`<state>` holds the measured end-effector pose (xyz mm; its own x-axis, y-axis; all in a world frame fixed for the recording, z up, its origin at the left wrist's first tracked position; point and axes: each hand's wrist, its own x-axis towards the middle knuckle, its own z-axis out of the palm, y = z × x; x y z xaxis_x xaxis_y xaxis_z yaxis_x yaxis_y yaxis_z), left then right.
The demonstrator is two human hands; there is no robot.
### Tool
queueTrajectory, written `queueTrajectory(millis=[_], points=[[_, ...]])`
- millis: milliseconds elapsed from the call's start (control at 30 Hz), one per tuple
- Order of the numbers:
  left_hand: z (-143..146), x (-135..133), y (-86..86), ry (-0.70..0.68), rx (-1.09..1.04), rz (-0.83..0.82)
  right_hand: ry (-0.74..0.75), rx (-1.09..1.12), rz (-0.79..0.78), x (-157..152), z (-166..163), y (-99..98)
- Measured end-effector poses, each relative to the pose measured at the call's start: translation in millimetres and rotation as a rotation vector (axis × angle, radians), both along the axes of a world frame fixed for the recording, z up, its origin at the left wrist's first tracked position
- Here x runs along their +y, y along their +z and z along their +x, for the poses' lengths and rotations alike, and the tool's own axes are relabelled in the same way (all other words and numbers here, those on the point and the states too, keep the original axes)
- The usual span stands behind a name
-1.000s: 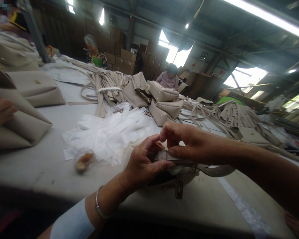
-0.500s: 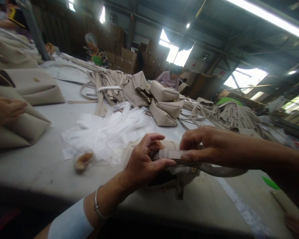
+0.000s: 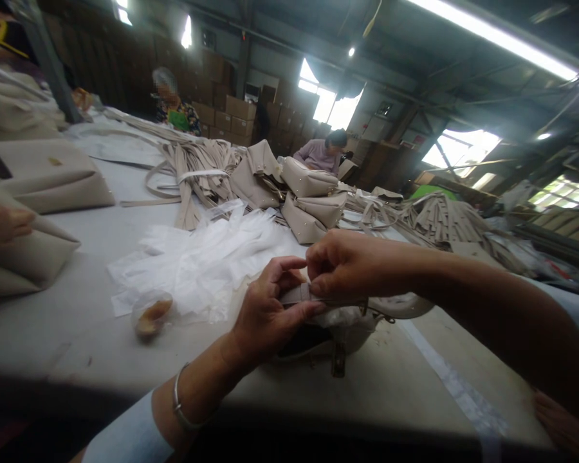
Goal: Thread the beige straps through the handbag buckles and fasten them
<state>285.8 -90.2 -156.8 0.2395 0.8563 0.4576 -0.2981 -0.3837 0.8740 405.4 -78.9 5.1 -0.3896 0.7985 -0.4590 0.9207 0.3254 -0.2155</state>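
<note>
A beige handbag point(image 3: 309, 350) lies open on the table below my hands, its mouth dark and a metal clasp tab hanging at the front. My left hand point(image 3: 270, 308) grips a beige strap point(image 3: 293, 295) above the bag, thumb below and fingers above. My right hand point(image 3: 338, 263) pinches the same strap close to the left fingertips. To the right the strap curves away past gold-coloured metal hardware point(image 3: 364, 307). White wrapping shows inside the bag; the right fingertips are partly hidden.
White tissue-like sheets point(image 3: 197, 263) and a small plastic-wrapped brown item point(image 3: 153, 318) lie at the left. Beige bags point(image 3: 313, 193) and bundled straps point(image 3: 207, 173) stand further back. Another person's hand point(image 3: 4, 225) holds a bag at far left; one more hand point(image 3: 564, 424) shows lower right.
My right hand has moved left along the strap, up to my left fingertips. My left hand keeps its hold. The whole view has shifted slightly.
</note>
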Motion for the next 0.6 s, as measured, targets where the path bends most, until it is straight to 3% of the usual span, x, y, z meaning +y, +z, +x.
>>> queueTrajectory(millis=[167, 300, 500, 600], points=[[-6, 0, 4.9, -0.026, -0.013, -0.069, 0.038, -0.005, -0.106, 8, 8, 13.8], [-7, 0, 4.6, -0.012, 0.000, -0.095, -0.018, -0.020, -0.156, 7, 17, 18.1], [-1, -2, 0.5, -0.035, 0.006, -0.082, 0.022, -0.013, -0.071, 0, 15, 11.6], [-7, -3, -2.8, 0.031, 0.037, 0.028, 0.012, -0.028, -0.017, -2, 15, 9.9]])
